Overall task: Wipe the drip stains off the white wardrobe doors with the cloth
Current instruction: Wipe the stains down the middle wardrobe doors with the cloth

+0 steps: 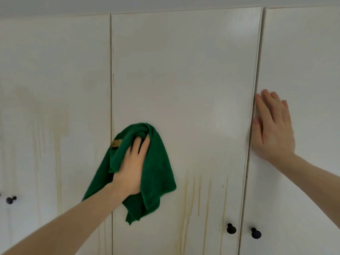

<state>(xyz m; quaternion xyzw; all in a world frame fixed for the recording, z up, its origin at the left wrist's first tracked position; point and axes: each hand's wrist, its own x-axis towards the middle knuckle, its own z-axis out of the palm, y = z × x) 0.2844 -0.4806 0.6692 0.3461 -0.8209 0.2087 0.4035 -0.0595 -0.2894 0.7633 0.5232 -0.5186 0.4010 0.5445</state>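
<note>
Three white wardrobe doors fill the view. My left hand (131, 166) grips a bunched green cloth (156, 173) and holds it against the middle door (184, 70), near its left edge. Yellowish drip stains (198, 199) run down the middle door below and right of the cloth. Fainter streaks (55, 137) mark the left door (55, 61). My right hand (272, 127) lies flat with straight fingers on the right door (303, 52), just beside the gap to the middle door.
Black round knobs sit low on the doors: one on the left door (11, 199), one on the middle door (231, 229), one on the right door (256, 233). A pale ceiling strip (165, 4) runs above the doors.
</note>
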